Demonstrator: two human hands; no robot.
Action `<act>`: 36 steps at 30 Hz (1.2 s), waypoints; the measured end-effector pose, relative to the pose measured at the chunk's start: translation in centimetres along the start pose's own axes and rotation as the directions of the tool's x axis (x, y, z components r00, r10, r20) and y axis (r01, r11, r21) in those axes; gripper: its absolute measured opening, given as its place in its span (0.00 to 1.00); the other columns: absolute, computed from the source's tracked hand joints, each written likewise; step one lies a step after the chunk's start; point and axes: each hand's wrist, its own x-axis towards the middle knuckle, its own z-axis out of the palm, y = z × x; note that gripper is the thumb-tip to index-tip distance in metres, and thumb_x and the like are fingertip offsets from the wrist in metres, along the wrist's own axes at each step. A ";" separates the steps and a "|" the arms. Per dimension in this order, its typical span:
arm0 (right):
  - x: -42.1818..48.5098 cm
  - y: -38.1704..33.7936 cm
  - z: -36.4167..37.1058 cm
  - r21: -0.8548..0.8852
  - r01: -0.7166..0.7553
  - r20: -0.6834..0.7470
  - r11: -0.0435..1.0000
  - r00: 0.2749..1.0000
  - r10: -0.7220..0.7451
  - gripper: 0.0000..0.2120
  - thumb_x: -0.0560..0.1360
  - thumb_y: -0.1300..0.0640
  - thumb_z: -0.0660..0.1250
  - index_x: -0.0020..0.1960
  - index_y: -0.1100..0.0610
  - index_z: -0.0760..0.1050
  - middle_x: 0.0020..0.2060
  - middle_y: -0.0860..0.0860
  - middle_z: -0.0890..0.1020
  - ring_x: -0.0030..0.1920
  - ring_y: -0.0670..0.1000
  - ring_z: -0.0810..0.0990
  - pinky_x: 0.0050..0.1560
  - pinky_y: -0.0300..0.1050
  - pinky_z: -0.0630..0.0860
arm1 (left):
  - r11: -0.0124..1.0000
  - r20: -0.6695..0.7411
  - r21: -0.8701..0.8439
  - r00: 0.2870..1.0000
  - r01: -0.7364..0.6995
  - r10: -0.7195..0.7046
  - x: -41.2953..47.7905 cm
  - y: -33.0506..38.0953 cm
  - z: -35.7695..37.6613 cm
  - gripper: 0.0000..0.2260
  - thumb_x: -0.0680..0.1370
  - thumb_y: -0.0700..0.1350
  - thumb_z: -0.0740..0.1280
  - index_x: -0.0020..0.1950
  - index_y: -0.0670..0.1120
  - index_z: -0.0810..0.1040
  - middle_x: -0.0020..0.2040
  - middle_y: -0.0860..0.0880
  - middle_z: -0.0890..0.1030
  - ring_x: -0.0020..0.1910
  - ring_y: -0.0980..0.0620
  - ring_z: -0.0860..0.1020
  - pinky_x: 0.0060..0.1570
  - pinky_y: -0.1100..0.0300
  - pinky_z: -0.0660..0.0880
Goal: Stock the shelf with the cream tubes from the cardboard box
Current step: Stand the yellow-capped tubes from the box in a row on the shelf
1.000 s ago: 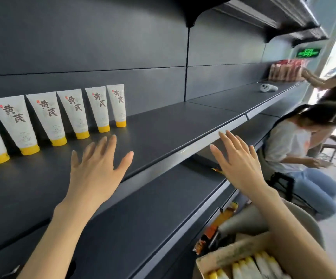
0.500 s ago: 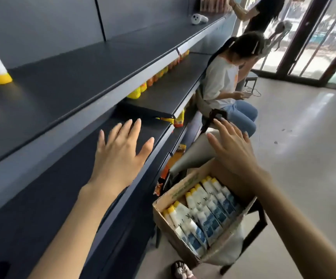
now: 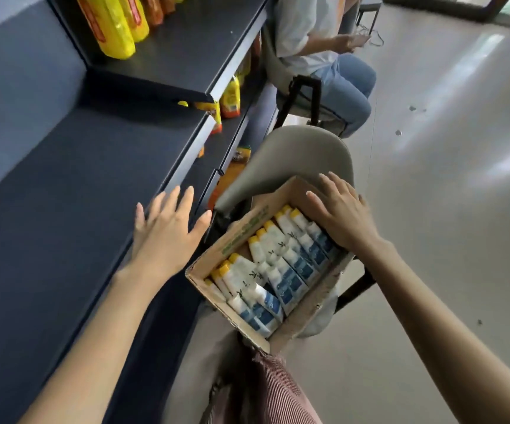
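Note:
An open cardboard box (image 3: 241, 237) rests on a grey chair, packed with several white cream tubes (image 3: 278, 264) with yellow caps and blue ends. My right hand (image 3: 341, 214) hovers flat over the far right tubes, fingers spread, holding nothing. My left hand (image 3: 168, 234) is open with fingers apart above the front edge of the dark shelf (image 3: 73, 191), left of the box. No tube is in either hand.
A grey chair (image 3: 293, 154) carries the box. Yellow and orange packets (image 3: 116, 26) stand on a further shelf, with more on lower shelves. A seated person (image 3: 324, 50) is close behind the chair. Pale floor (image 3: 446, 209) lies to the right.
The view has dropped from the upper shelf with standing tubes down to the box. Both hands came down; my right hand now reaches over the tubes in the box.

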 end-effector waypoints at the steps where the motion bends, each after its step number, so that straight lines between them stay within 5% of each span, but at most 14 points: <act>1: 0.3 0.5 0.8 -0.009 -0.008 0.014 1.000 1.000 0.008 0.29 0.79 0.38 0.48 0.76 0.50 0.55 0.76 0.51 0.58 0.75 0.54 0.56 0.73 0.60 0.55 | 1.000 0.023 0.006 1.000 0.008 -0.008 0.4 -0.1 1.0 0.30 0.78 0.62 0.43 0.78 0.50 0.49 0.78 0.49 0.53 0.77 0.49 0.49 0.73 0.43 0.45; 14: 2.9 6.5 11.9 -0.056 -0.086 0.230 0.995 0.968 0.097 0.29 0.80 0.39 0.49 0.76 0.53 0.56 0.75 0.52 0.60 0.74 0.54 0.58 0.72 0.58 0.57 | 0.998 0.216 0.039 0.975 0.039 -0.047 4.1 0.8 12.4 0.30 0.79 0.62 0.44 0.78 0.49 0.48 0.78 0.46 0.52 0.77 0.46 0.49 0.72 0.42 0.47; 27: 5.6 8.5 20.5 0.011 -0.088 0.320 0.996 0.944 0.080 0.28 0.80 0.42 0.51 0.75 0.56 0.56 0.74 0.53 0.62 0.73 0.55 0.60 0.71 0.57 0.59 | 0.997 0.232 -0.072 0.973 0.029 -0.012 8.2 3.3 20.4 0.31 0.78 0.63 0.44 0.78 0.51 0.46 0.78 0.47 0.51 0.77 0.47 0.48 0.72 0.42 0.44; 36: 13.0 10.0 25.3 -0.137 -0.066 0.380 0.988 0.918 0.114 0.29 0.78 0.49 0.62 0.73 0.58 0.55 0.71 0.57 0.61 0.69 0.61 0.63 0.65 0.58 0.64 | 0.996 0.211 -0.085 0.977 0.037 -0.019 10.9 4.0 22.6 0.33 0.75 0.64 0.41 0.78 0.51 0.44 0.79 0.48 0.49 0.77 0.49 0.47 0.72 0.43 0.43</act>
